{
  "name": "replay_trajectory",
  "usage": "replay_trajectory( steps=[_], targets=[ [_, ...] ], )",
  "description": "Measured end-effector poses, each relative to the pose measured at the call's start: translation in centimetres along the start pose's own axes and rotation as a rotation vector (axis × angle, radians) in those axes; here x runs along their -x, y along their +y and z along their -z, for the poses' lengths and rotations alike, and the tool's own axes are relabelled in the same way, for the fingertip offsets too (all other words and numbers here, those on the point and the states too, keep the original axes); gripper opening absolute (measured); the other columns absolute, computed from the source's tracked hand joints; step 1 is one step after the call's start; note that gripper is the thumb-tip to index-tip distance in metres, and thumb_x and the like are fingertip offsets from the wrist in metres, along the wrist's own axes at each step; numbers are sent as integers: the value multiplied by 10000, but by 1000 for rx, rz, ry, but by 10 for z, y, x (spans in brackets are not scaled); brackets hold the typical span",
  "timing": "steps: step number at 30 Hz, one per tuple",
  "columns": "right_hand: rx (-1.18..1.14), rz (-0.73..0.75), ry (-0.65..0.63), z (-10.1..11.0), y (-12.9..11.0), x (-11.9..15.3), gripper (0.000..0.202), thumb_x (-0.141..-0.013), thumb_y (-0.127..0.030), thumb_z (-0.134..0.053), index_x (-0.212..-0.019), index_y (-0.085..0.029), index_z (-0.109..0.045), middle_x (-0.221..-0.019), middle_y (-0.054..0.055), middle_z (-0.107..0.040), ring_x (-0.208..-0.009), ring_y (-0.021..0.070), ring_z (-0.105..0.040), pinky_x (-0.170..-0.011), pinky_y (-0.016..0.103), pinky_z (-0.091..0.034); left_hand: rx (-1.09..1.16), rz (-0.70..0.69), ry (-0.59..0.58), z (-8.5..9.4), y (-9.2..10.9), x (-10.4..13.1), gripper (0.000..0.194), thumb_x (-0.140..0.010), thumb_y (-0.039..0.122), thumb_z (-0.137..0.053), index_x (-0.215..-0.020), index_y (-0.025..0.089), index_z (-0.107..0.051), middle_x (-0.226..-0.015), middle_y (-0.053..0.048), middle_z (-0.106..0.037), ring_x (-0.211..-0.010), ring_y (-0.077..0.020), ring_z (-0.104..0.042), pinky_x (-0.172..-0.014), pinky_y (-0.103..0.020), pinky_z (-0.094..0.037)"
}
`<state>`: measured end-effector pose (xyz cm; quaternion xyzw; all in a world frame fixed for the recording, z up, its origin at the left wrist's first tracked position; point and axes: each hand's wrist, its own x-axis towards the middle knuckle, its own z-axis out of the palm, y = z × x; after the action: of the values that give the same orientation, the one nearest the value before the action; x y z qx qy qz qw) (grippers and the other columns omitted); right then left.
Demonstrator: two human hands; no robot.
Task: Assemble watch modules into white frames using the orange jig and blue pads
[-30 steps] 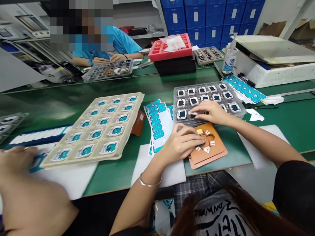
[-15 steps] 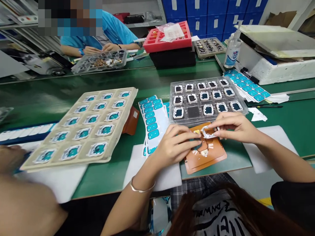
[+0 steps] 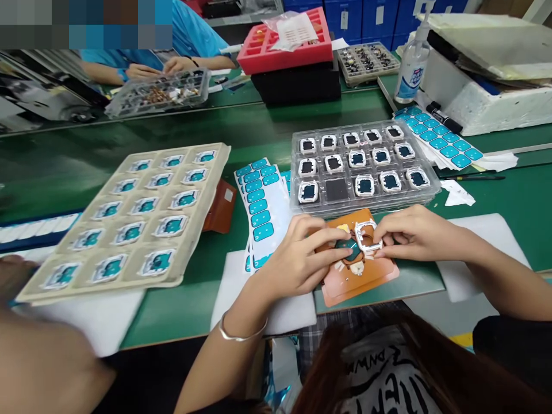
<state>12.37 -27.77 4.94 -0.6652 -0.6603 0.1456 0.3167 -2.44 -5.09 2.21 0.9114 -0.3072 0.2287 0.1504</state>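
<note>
My right hand [image 3: 409,233] pinches a white watch-case-like frame [image 3: 361,229] by its right edge, tilted above an orange flat pad [image 3: 366,280]. The frame's middle is open, and the pad shows through it. My left hand [image 3: 295,256] presses its fingertips on a glossy dark teal piece [image 3: 347,249] on the pad; its thumb is hidden. Small white tabs and a yellow bit [image 3: 344,228] lie around the teal piece. Behind my hands, a clear plastic tray [image 3: 297,202] holds rows of similar white frames with dark centres, and one pocket [image 3: 336,190] has no frame.
To the left, a beige tray [image 3: 170,282] of white-and-teal parts leans over the bench. Teal sticker sheets [image 3: 276,215] lie between the trays. Further back stand a red tray [image 3: 287,57] and a pump bottle [image 3: 411,72]. A co-worker's hands [image 3: 179,64] are across the bench; another person's blurred arm [image 3: 47,356] is at left.
My right hand has turned the white frame so its opening faces me more, and its fingers have curled in. My left hand stays by the teal piece. The whole view has shifted slightly.
</note>
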Motion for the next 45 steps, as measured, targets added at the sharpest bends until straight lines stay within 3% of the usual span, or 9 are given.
replay_trajectory(
  steps=[3,5,9,11,16,18,22,41,45],
  targets=[
    [42,29,71,1,3,0,237,-883,-382,-672,-972,-164,-701,-790,7,-585,-546,72,-458,-523,218,-400,28,-12,-41,0,1,-1,268,-933,129,-457,-1118,225,-626,-1095,-29,-736,-1003,-225,-534,-888,-419,-354],
    [64,38,117,3,4,1,271,-861,-397,-694,-1005,-167,-709,-919,54,-610,-623,94,-534,-555,233,-460,39,-19,-59,0,1,0,264,-952,150,-441,-1123,233,-624,-1107,-18,-741,-1042,-226,-556,-926,-437,-331],
    [152,63,121,5,4,4,212,-879,-349,-678,-1007,-189,-734,-1142,106,-679,-981,206,-676,-815,332,-558,18,-18,-61,0,0,1,268,-944,152,-449,-1106,242,-642,-1124,-14,-742,-1079,-234,-566,-959,-451,-318],
    [181,63,110,4,4,5,217,-895,-343,-659,-1037,-199,-737,-1189,99,-695,-1026,220,-689,-870,353,-564,8,-11,-53,1,1,1,261,-931,149,-463,-1086,243,-651,-1132,-14,-740,-1072,-236,-569,-940,-446,-335],
    [205,149,192,-5,5,2,203,-884,-342,-670,-1012,-204,-746,-1129,88,-733,-925,208,-704,-780,355,-575,25,107,32,1,8,0,247,-890,183,-534,-1092,268,-649,-1011,4,-761,-1000,-232,-584,-882,-432,-375],
    [176,202,244,-13,5,-1,198,-871,-347,-684,-1001,-210,-744,-1117,82,-738,-825,184,-671,-721,351,-558,-4,222,104,0,12,0,255,-871,319,-629,-1117,257,-639,-969,-21,-755,-967,-244,-573,-847,-429,-393],
    [142,261,311,-28,6,-8,193,-867,-369,-691,-956,-206,-743,-1095,87,-747,-772,179,-571,-685,354,-519,-78,349,153,-1,15,1,537,-738,581,-739,-1135,237,-631,-981,-67,-725,-954,-275,-536,-801,-439,-406],
    [100,210,246,-31,10,-8,234,-879,-397,-674,-1004,-212,-745,-1159,100,-727,-817,194,-546,-733,376,-496,-88,361,126,-2,17,0,433,-767,527,-729,-1093,252,-652,-1043,-60,-715,-1001,-285,-514,-840,-471,-400],
    [138,220,228,-31,12,-9,202,-882,-381,-668,-902,-198,-752,-1096,94,-748,-803,197,-521,-711,364,-498,-30,378,107,-4,18,0,369,-777,486,-741,-1038,240,-655,-1062,-66,-708,-1046,-295,-505,-870,-494,-400]
  ],
)
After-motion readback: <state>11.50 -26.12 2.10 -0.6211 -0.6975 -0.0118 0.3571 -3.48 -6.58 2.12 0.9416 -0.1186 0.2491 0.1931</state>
